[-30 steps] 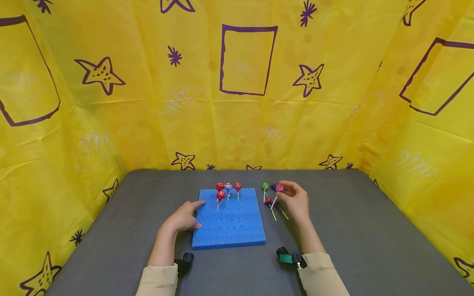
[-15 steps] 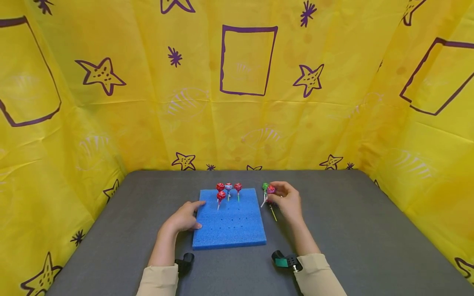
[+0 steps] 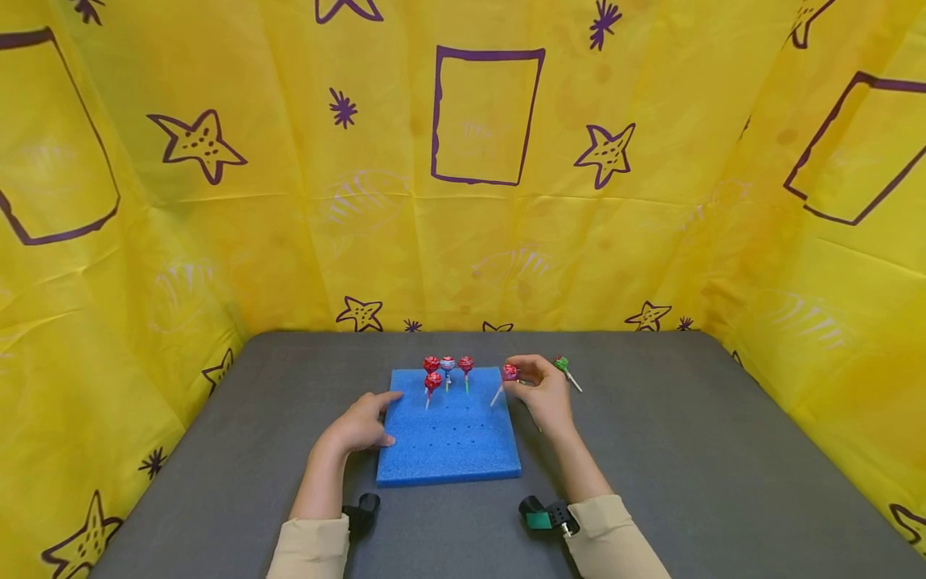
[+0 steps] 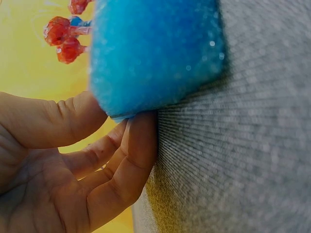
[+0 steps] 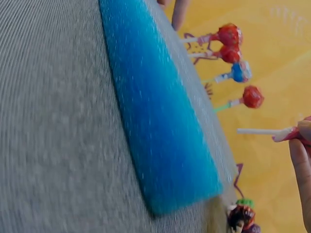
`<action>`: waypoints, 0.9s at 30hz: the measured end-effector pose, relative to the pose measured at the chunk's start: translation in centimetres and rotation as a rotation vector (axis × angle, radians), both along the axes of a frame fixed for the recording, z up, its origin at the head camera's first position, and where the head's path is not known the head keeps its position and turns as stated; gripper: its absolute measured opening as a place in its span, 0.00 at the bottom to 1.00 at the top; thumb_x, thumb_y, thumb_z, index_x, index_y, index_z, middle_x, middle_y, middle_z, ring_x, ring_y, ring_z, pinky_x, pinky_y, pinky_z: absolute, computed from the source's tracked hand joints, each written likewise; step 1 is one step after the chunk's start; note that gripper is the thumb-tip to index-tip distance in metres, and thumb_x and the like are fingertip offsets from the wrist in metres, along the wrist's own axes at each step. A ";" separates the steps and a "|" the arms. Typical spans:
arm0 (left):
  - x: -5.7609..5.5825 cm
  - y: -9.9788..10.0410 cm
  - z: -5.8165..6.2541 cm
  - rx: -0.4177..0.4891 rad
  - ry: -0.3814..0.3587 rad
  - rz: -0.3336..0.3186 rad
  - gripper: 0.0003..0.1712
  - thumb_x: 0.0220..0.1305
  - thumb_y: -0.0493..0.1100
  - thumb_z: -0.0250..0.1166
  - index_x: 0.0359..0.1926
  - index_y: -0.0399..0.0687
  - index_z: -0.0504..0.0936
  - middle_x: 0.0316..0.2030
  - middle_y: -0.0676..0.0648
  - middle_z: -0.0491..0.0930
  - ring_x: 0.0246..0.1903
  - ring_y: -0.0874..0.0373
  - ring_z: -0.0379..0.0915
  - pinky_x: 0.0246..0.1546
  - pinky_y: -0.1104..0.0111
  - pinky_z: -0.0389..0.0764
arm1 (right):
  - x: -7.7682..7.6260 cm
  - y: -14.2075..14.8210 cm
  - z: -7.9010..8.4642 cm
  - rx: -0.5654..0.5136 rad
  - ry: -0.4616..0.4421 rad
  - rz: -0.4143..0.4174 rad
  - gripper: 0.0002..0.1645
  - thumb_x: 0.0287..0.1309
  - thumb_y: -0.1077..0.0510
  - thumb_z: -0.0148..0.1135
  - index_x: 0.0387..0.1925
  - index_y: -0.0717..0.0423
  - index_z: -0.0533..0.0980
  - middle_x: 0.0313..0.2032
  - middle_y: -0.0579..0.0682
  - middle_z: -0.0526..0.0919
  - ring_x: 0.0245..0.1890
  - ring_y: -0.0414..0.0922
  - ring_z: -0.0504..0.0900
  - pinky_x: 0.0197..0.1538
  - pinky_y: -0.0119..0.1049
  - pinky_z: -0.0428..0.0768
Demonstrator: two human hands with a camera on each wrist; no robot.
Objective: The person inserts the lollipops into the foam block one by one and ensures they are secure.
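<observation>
My left hand (image 3: 364, 422) rests at the left edge of a blue foam board (image 3: 448, 466), thumb and fingers spread along it. In the left wrist view, the thumb and fingertips touch the foam edge. Several lollipops stand upright at the board's far part: red ones (image 3: 432, 381), one blue and white (image 3: 448, 364) and a darker red one (image 3: 466, 364). My right hand (image 3: 544, 394) pinches a pink-red lollipop (image 3: 510, 371) near its wrapped head. Its white stick (image 5: 255, 131) slants down over the board's far right corner, its tip free.
Rows of small holes (image 3: 454, 429) mark the board. A green lollipop (image 3: 561, 363) lies on the dark table (image 3: 673, 450) right of my right hand. Other loose lollipops (image 5: 241, 217) show low in the right wrist view. Yellow patterned cloth (image 3: 463, 257) surrounds the table.
My right hand has carried the pink-red lollipop left, from the loose ones to the board's right edge. A green lollipop now shows right of that hand. My left hand stays put.
</observation>
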State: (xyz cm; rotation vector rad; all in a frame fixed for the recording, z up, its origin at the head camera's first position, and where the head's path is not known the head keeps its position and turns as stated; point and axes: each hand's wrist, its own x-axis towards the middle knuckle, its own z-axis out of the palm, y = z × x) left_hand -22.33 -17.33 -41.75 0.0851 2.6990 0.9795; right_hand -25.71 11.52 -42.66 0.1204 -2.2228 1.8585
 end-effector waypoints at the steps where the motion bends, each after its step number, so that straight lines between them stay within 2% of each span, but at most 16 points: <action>1: 0.0 0.0 0.0 -0.001 -0.001 0.001 0.40 0.56 0.30 0.68 0.70 0.42 0.67 0.58 0.30 0.70 0.51 0.43 0.69 0.47 0.55 0.77 | 0.0 -0.2 0.0 0.000 0.003 0.003 0.20 0.47 0.72 0.71 0.45 0.61 0.82 0.44 0.63 0.87 0.45 0.52 0.86 0.40 0.24 0.81; 10: 0.1 -0.1 -0.1 -0.002 -0.013 0.011 0.40 0.56 0.29 0.67 0.71 0.42 0.66 0.58 0.30 0.70 0.50 0.43 0.69 0.45 0.57 0.77 | -0.1 -2.4 0.6 0.055 0.009 0.040 0.20 0.47 0.69 0.73 0.44 0.55 0.83 0.44 0.57 0.88 0.46 0.50 0.86 0.44 0.34 0.84; 19: 0.1 0.0 0.0 0.005 -0.016 0.009 0.40 0.57 0.29 0.67 0.71 0.42 0.66 0.58 0.29 0.69 0.50 0.43 0.69 0.42 0.60 0.76 | -0.3 -4.2 0.4 0.026 0.038 0.083 0.19 0.46 0.70 0.73 0.42 0.56 0.84 0.44 0.58 0.88 0.45 0.52 0.87 0.41 0.31 0.83; 25: 0.0 0.0 0.0 0.000 -0.016 0.009 0.40 0.57 0.30 0.67 0.71 0.42 0.66 0.58 0.30 0.68 0.50 0.42 0.69 0.43 0.58 0.76 | 1.6 -5.2 2.7 0.020 0.022 0.117 0.19 0.47 0.73 0.71 0.45 0.64 0.83 0.46 0.63 0.87 0.47 0.57 0.86 0.42 0.33 0.84; 27: 0.0 0.0 0.1 0.000 -0.020 0.011 0.40 0.57 0.30 0.67 0.71 0.42 0.66 0.58 0.30 0.68 0.50 0.42 0.69 0.44 0.57 0.77 | 1.9 -5.4 3.0 0.015 0.018 0.127 0.20 0.47 0.73 0.70 0.46 0.65 0.82 0.46 0.64 0.87 0.48 0.58 0.86 0.41 0.30 0.83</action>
